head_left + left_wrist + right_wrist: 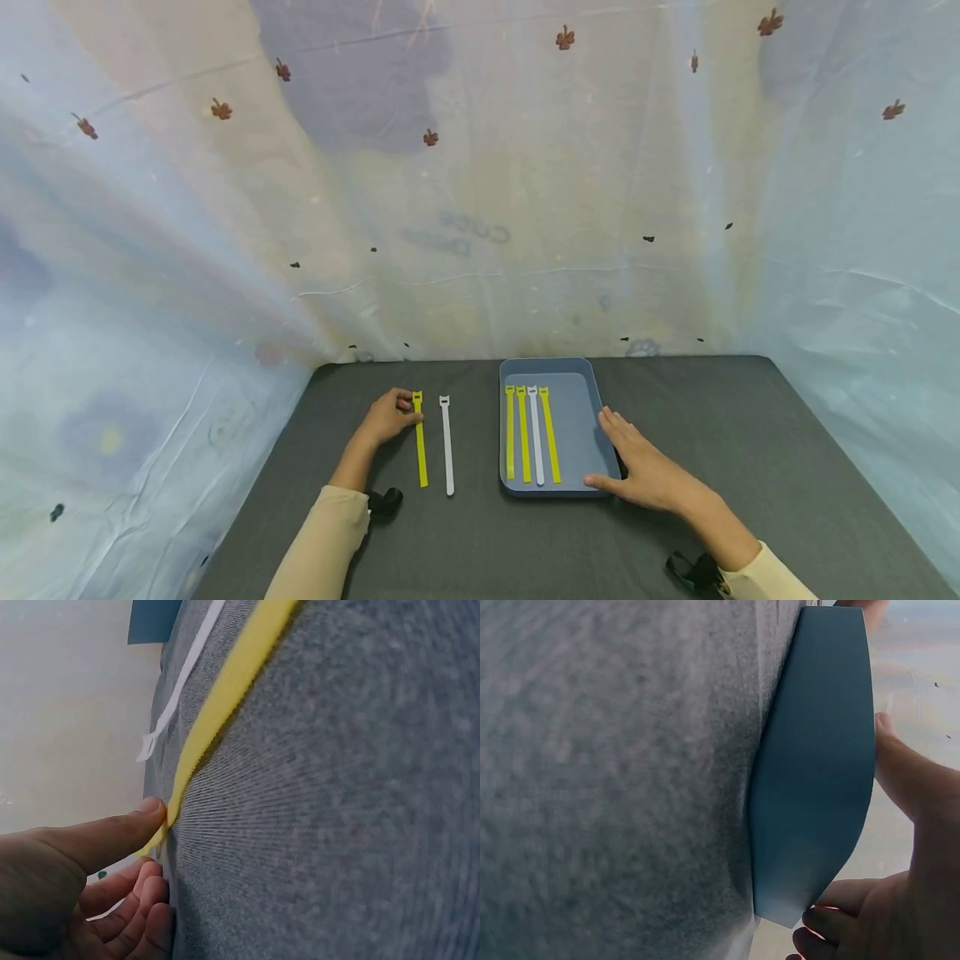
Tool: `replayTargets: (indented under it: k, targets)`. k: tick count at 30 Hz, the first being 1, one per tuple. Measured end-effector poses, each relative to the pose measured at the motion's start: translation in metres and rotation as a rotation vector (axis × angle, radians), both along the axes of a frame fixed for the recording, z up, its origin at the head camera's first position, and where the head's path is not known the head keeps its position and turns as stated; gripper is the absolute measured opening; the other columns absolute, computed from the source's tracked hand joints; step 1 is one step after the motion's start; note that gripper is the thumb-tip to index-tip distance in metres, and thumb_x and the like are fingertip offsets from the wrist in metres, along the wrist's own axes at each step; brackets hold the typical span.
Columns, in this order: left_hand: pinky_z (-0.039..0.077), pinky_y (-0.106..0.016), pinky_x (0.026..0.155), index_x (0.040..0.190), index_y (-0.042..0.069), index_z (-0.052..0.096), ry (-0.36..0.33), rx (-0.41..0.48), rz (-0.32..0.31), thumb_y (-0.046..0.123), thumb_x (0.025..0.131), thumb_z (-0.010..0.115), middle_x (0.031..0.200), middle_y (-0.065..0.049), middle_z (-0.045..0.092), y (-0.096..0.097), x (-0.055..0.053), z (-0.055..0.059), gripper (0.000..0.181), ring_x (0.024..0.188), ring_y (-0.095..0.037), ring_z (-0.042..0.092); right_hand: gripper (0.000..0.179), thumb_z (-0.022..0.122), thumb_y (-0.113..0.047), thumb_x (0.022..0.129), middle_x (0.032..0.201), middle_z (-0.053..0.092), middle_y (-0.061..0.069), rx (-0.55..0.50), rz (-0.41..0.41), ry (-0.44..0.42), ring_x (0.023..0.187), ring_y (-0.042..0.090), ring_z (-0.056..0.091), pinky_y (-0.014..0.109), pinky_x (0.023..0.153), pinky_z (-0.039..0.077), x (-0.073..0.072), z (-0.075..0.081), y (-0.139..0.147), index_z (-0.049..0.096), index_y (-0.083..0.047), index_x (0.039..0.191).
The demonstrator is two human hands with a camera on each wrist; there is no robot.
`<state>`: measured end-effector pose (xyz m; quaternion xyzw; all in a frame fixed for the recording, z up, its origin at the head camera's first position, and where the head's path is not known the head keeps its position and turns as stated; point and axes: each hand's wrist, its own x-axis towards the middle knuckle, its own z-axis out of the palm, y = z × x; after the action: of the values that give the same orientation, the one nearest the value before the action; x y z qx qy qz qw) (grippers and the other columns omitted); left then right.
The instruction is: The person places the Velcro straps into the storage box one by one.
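A yellow hook-and-loop cable tie [422,454] lies lengthwise on the cloth, and my left hand [392,417] pinches it near its slotted head. In the left wrist view the thumb [120,832] presses on the yellow strap [217,705], with the other fingers curled below. Just right of it lies a white cable tie [447,450]. My right hand [641,467] rests with spread, fairly straight fingers at the right rim of a blue-grey tray [581,433]. Inside the tray, three yellow ties [551,437] and one white tie [536,437] lie side by side, heads away from me.
Dark grey cloth [480,542] covers the table. A patterned curtain [480,208] hangs behind the far edge and along both sides. Black wrist straps [386,502] sit at both sleeves. The tray's outer wall [814,765] rises from the cloth in the right wrist view.
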<state>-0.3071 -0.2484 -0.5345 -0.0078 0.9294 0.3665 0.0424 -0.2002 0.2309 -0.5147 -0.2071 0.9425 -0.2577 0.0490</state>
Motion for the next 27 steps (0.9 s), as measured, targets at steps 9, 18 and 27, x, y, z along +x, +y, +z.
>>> replayTargets:
  k: [9, 18, 27]
  targets:
    - [0.054, -0.046, 0.084, 0.121, -0.003, 0.064, 0.014, -0.009, 0.009, 0.015, 0.095, 0.084, 0.11, -0.016, 0.065, 0.003, 0.002, 0.002, 0.038, 0.098, -0.031, 0.061, 0.126, 0.076, -0.073, 0.088, 0.178, 0.012, 0.023, 0.0, 0.009, -0.02, 0.163, 0.048, 0.014, 0.069, 0.128, 0.021, 0.002, 0.0, -0.004, 0.017, 0.002, 0.17]
    - [0.049, -0.036, 0.072, 0.103, 0.004, 0.066, 0.031, -0.032, 0.007, 0.018, 0.097, 0.083, 0.095, -0.008, 0.062, 0.004, 0.005, 0.0, 0.023, 0.083, -0.023, 0.056, 0.133, 0.078, -0.076, 0.083, 0.177, 0.013, 0.026, -0.008, 0.02, -0.028, 0.161, 0.051, 0.016, 0.071, 0.126, 0.025, 0.004, 0.007, -0.003, 0.017, 0.005, 0.169]
    - [0.048, -0.035, 0.067, 0.095, 0.007, 0.07, 0.065, -0.025, -0.007, 0.021, 0.1, 0.08, 0.088, -0.006, 0.063, -0.002, 0.009, -0.004, 0.019, 0.076, -0.02, 0.056, 0.132, 0.079, -0.074, 0.084, 0.177, 0.012, 0.027, -0.013, 0.026, -0.06, 0.162, 0.05, 0.014, 0.071, 0.126, 0.024, 0.004, 0.009, -0.005, 0.017, 0.006, 0.169]
